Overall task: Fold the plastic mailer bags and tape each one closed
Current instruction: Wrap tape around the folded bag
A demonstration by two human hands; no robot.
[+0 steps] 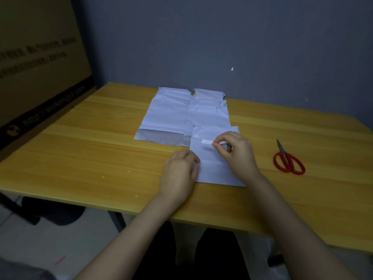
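A folded white mailer bag (214, 170) lies on the yellow wooden table (101, 158) in front of me. My right hand (236, 152) pinches a small strip of tape (206, 141) over the bag's upper part. My left hand (179, 174) rests at the bag's left edge with fingers curled; whether it holds anything I cannot tell. Behind lie two flat white mailer bags: one on the left (167, 114) with its grey flap (161, 137) open toward me, one on the right (209, 112).
Red-handled scissors (288, 160) lie on the table to the right of my hands. A large cardboard box (40, 67) leans against the table's left side. A grey wall stands right behind the table. Small white scraps dot the tabletop at the near left.
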